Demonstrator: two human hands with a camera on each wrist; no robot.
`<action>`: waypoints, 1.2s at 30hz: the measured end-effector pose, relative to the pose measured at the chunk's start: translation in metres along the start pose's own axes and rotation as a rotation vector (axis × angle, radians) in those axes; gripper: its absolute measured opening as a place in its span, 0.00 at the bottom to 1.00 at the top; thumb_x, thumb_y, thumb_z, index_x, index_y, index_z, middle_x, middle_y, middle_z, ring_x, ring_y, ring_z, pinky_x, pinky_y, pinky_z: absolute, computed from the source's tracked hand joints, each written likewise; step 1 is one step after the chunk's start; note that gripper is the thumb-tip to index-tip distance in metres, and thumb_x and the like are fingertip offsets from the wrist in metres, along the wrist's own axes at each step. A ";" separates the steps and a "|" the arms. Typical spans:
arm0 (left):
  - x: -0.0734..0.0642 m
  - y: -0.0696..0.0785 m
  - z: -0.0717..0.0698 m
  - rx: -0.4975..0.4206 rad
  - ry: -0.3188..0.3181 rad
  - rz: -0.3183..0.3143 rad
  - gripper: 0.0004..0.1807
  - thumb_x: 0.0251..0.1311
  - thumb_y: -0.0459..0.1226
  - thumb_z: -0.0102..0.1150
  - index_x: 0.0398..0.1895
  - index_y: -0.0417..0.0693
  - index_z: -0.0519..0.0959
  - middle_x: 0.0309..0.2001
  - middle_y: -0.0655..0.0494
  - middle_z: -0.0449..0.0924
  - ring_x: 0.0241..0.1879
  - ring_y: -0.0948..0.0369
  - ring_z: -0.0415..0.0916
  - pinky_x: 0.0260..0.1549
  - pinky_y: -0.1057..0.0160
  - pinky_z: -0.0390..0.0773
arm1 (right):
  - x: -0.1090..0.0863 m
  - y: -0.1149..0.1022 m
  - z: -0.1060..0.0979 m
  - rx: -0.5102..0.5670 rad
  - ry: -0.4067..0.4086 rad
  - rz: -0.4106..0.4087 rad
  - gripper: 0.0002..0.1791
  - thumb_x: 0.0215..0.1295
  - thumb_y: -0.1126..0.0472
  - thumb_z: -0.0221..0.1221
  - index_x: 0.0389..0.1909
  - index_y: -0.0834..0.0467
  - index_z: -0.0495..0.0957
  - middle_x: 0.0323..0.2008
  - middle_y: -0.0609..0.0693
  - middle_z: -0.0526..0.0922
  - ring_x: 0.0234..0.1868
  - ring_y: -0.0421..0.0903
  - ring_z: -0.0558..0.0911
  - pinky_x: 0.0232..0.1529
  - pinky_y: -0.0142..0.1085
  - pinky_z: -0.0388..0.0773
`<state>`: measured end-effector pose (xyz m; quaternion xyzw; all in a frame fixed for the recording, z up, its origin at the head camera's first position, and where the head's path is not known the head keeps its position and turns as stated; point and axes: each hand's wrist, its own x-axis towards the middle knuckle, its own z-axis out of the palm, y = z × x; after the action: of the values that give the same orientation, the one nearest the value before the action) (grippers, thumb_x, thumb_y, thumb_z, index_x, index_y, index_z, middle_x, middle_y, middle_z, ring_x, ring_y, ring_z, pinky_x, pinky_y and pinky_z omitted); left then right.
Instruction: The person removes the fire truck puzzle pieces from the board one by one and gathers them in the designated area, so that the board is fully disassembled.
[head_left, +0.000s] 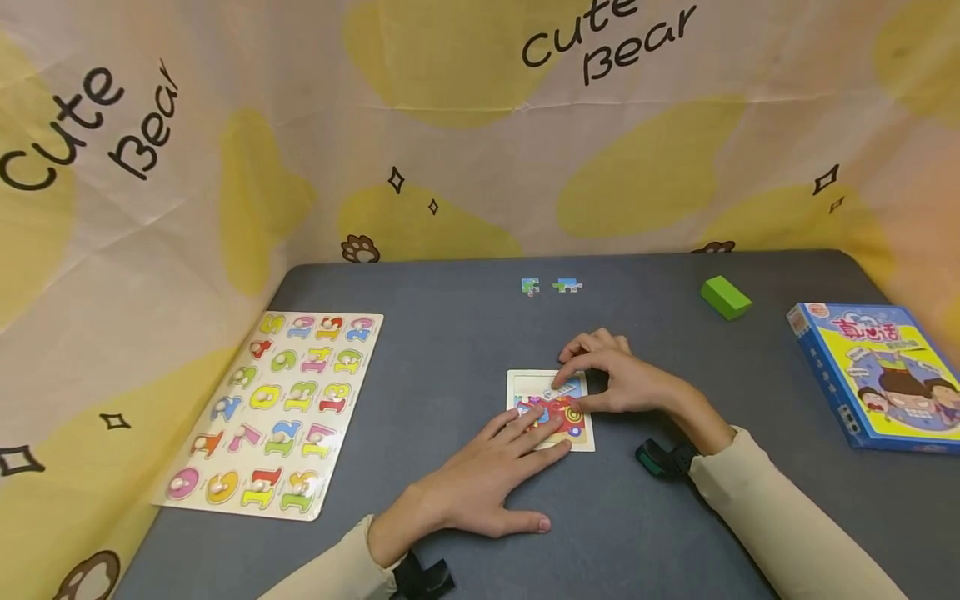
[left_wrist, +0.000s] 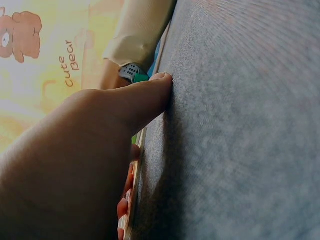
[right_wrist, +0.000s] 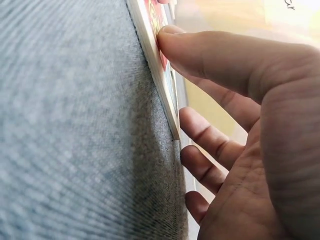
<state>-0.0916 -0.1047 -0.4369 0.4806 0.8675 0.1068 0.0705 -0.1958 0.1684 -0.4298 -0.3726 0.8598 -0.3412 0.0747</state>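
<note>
A small jigsaw puzzle in a pale frame [head_left: 551, 376] lies at the middle of the table, with a red vehicle in its picture. My left hand [head_left: 495, 479] rests with extended fingers over its lower left part, the thumb spread out on the table. From the right, my right hand [head_left: 618, 375] reaches over the upper right part, its index fingertip and thumb on the picture. I cannot tell whether they pinch a piece. In the right wrist view, the right thumb [right_wrist: 200, 50] touches a red part near the frame's edge; the other fingers bend beside the board.
Two loose jigsaw pieces [head_left: 530, 287] lie near the table's back edge. A green block [head_left: 725, 297] stands back right, and a blue and yellow box [head_left: 885, 375] lies at the right. A white number board [head_left: 288, 417] is at the left. Printed cloth [head_left: 465, 150] surrounds the table.
</note>
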 end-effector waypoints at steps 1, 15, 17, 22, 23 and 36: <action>0.000 0.000 0.000 -0.004 0.000 0.000 0.47 0.67 0.67 0.48 0.83 0.62 0.49 0.84 0.60 0.39 0.84 0.55 0.34 0.80 0.46 0.45 | 0.000 0.000 0.000 -0.005 -0.004 0.001 0.16 0.54 0.56 0.75 0.44 0.39 0.88 0.52 0.46 0.79 0.54 0.47 0.65 0.51 0.49 0.53; 0.000 0.001 -0.002 0.016 0.017 0.011 0.47 0.67 0.67 0.49 0.83 0.60 0.51 0.84 0.58 0.41 0.84 0.53 0.37 0.79 0.45 0.48 | -0.001 -0.003 -0.002 -0.011 -0.032 0.008 0.15 0.56 0.56 0.74 0.44 0.39 0.88 0.53 0.48 0.78 0.55 0.47 0.65 0.52 0.50 0.53; 0.001 0.001 -0.001 0.018 0.018 0.012 0.47 0.67 0.67 0.49 0.83 0.60 0.51 0.84 0.58 0.41 0.84 0.53 0.37 0.79 0.45 0.48 | -0.001 -0.003 -0.002 -0.014 -0.032 0.006 0.15 0.56 0.56 0.74 0.44 0.39 0.88 0.53 0.47 0.78 0.55 0.47 0.65 0.52 0.50 0.53; 0.001 0.001 0.001 0.013 0.025 0.017 0.46 0.67 0.67 0.48 0.83 0.60 0.51 0.84 0.58 0.41 0.84 0.53 0.37 0.79 0.45 0.48 | -0.002 -0.002 -0.003 -0.014 -0.032 0.001 0.15 0.55 0.57 0.75 0.43 0.38 0.88 0.53 0.47 0.78 0.55 0.47 0.66 0.52 0.50 0.53; 0.002 0.002 0.001 0.008 0.028 0.016 0.46 0.67 0.67 0.49 0.83 0.60 0.51 0.84 0.58 0.41 0.84 0.53 0.37 0.79 0.45 0.48 | -0.003 -0.002 -0.004 -0.017 -0.034 0.001 0.15 0.55 0.56 0.74 0.43 0.38 0.88 0.53 0.47 0.78 0.55 0.47 0.66 0.52 0.50 0.53; 0.000 0.000 0.003 -0.061 0.022 0.001 0.46 0.66 0.66 0.51 0.82 0.62 0.52 0.84 0.60 0.41 0.84 0.54 0.37 0.79 0.44 0.46 | -0.003 -0.004 -0.002 -0.033 -0.036 0.009 0.15 0.55 0.56 0.74 0.44 0.37 0.88 0.53 0.45 0.78 0.56 0.46 0.65 0.54 0.51 0.54</action>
<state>-0.0909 -0.1049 -0.4396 0.4773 0.8645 0.1383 0.0755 -0.1926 0.1696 -0.4261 -0.3760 0.8654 -0.3199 0.0857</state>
